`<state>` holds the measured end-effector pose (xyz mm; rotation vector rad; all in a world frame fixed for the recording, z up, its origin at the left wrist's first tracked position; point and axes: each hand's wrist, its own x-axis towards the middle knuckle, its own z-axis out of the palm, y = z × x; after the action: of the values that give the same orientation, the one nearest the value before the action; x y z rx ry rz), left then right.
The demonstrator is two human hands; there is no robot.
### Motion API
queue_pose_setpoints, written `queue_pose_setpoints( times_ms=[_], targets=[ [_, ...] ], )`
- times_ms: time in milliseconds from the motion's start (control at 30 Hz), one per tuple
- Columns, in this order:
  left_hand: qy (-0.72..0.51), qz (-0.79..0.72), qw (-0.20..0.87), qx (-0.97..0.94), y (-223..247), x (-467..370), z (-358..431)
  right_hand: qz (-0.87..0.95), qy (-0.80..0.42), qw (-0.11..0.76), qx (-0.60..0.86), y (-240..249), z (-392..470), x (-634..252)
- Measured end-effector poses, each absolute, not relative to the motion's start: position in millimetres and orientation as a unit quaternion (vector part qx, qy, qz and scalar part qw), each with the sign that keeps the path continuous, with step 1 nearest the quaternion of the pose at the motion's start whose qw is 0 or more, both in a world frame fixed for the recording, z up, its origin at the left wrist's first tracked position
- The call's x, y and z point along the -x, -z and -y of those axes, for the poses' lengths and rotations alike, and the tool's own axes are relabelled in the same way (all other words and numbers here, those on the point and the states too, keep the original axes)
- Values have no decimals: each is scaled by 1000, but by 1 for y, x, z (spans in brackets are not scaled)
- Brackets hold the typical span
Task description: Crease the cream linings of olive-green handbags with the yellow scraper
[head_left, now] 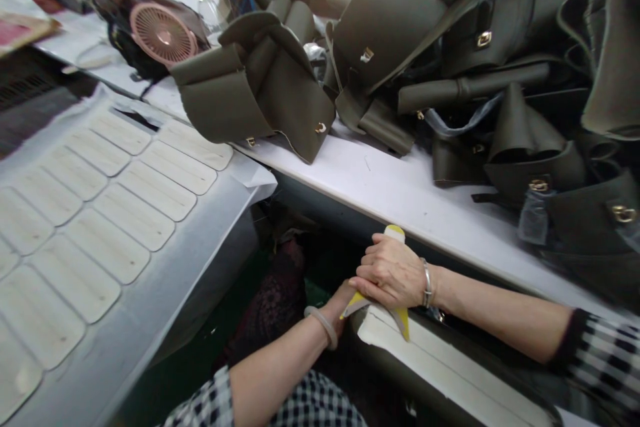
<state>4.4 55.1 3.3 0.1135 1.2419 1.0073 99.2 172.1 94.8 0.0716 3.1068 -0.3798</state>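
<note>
My right hand [393, 271], with a silver bracelet at the wrist, is closed over a yellow-and-white piece [403, 323] whose exact kind I cannot make out. Yellow edges stick out above the knuckles and below the palm. My left hand [345, 293] comes in from below and meets the right one; its fingers are hidden. Under the hands lies the near end of a long pale panel [450, 363] with a dark olive border, running off toward the lower right.
Rows of pale rounded panels [107, 243] lie on a grey-covered table [200, 260] at left. Dark olive bag pieces [285, 80] with gold clasps crowd the white table [370, 170] ahead. A pink fan [163, 33] stands at the back left. A dark gap separates the tables.
</note>
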Motion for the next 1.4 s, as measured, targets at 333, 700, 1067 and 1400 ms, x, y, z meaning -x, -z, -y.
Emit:
queue_pose_setpoints(
  times_ms=[333,700,1067,1400],
  targets=[
    [-484,-513,683,-189,-77,28,-35,-983,132,23,-128,-103,-152,-131],
    [-443,-514,668,-306,-62,17,-37,-958,177,31,-222,-102,-140,-165],
    [-431,-525,645,-352,-64,15,-36,-934,96,7,-343,-101,-140,-137],
    [-394,-497,773,-8,-31,19,-6,-792,290,-19,-537,-152,-141,-178]
  ],
)
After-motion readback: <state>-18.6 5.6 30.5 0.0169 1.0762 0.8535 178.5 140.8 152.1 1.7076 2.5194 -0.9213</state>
